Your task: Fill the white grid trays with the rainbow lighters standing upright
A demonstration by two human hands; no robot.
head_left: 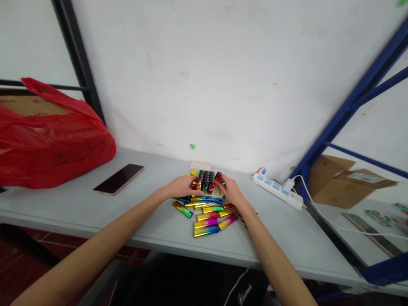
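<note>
The grey tabletop [293,244] is running along the wall [207,85], a red bag [57,148] slumping at its left end. Loose shiny lighters [205,223] are lying across its middle. Behind them, the left hand [180,187] is curling against a cluster of upright lighters [206,180], how firmly I can't tell; the right hand [232,190] is pinching a leaning red lighter [218,176].

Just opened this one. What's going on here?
A person has both bare hands at an upright cluster of shiny, black-topped pieces, possibly lighters. The left hand is at the cluster's left side and the right hand at its right, beside a tilted red piece; how firmly the fingers grip is too small to tell. More metallic, multicoloured pieces lie loose on the grey table, nearer the person. A phone lies to the left.
</note>
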